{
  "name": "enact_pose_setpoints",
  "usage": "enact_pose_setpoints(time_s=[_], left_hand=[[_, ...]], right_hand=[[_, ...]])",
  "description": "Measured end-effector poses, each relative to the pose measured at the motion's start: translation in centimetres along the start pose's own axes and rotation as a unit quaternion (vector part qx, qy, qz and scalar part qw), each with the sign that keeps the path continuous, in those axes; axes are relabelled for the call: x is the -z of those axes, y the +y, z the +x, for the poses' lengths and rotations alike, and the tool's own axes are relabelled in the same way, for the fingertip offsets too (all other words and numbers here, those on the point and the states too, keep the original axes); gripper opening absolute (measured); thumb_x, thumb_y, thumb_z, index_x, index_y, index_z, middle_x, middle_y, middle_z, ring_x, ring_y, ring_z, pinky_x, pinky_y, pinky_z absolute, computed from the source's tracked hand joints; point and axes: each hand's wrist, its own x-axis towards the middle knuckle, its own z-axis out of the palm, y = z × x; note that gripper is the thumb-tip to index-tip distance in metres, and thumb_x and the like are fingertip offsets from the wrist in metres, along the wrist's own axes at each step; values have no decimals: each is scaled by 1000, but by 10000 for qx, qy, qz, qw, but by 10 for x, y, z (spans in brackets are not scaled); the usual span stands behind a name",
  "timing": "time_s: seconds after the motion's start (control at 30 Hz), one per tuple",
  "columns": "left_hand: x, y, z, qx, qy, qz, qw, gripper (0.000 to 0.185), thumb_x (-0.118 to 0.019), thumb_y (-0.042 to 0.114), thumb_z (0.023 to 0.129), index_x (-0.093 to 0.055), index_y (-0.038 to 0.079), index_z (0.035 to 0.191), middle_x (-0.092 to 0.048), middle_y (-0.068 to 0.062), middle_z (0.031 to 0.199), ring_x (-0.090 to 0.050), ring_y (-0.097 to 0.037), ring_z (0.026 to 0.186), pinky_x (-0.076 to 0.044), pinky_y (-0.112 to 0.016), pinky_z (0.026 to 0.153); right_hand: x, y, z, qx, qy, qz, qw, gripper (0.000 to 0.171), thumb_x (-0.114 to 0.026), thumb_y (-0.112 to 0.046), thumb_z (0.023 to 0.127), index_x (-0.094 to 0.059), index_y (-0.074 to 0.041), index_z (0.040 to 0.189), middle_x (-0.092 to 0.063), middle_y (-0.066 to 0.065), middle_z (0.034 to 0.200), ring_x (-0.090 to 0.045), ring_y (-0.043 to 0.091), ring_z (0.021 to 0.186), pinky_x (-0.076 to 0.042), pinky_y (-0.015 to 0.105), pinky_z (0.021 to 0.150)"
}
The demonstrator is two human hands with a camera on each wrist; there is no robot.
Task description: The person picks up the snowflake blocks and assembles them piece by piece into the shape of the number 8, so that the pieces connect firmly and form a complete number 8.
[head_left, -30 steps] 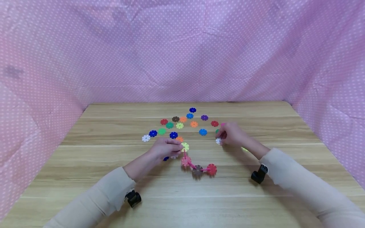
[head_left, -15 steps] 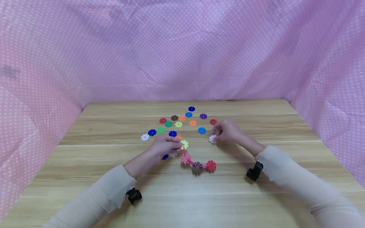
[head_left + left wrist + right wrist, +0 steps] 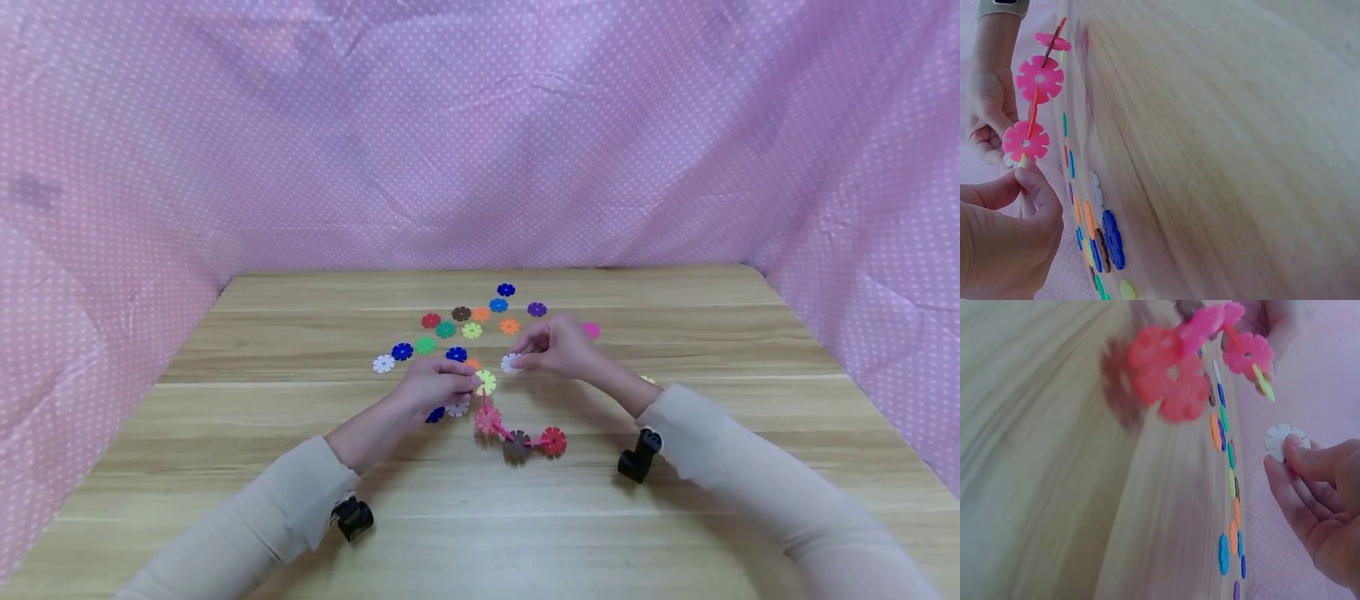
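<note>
My left hand (image 3: pixel 435 390) pinches a yellow notched plastic disc (image 3: pixel 487 382) at the upper end of a chain of interlocked discs. Below it the chain runs down and right through pink discs (image 3: pixel 1040 79) and a brown disc (image 3: pixel 517 447) to a red disc (image 3: pixel 553 442). A white notched disc (image 3: pixel 1276 440) is pinched between the thumb and fingers of my right hand (image 3: pixel 558 348). In the head view this white disc is just right of the yellow one, a small gap between them. Part of the yellow disc is hidden by my left fingers.
Loose discs lie scattered behind the hands, among them a purple disc (image 3: pixel 537 309), a green disc (image 3: pixel 425 345) and a white one (image 3: pixel 384 363). A magenta disc (image 3: pixel 591 331) lies beyond my right wrist. Pink dotted cloth (image 3: pixel 480 167) surrounds the wooden table (image 3: pixel 465 517).
My right hand has moved left with the white disc, from the right side of the discs to near the yellow disc. My left hand and the chain have stayed nearly still.
</note>
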Motion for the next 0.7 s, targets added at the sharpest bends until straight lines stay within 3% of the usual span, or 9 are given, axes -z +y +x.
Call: enact_pose_setpoints(time_s=[0.37, 0.7], left_hand=[[-3, 2, -2, -53, 32, 29, 10000, 17, -68, 6, 87, -68, 0, 103, -71, -12, 100, -67, -14, 82, -59, -29, 84], [-6, 3, -2, -1, 179, -24, 9998, 17, -69, 5, 86, -69, 1, 102, -70, -12, 96, -64, -14, 78, -58, -28, 81]], right_hand=[[-8, -7, 3, 831, -415, 309, 9952, 6, -74, 0, 81, -75, 0, 87, -75, 15, 86, -71, 15, 75, -60, 25, 68], [-12, -1, 3, 842, -387, 637, 9937, 7, -73, -3, 82, -75, 0, 88, -75, 16, 86, -71, 18, 74, -61, 36, 67]])
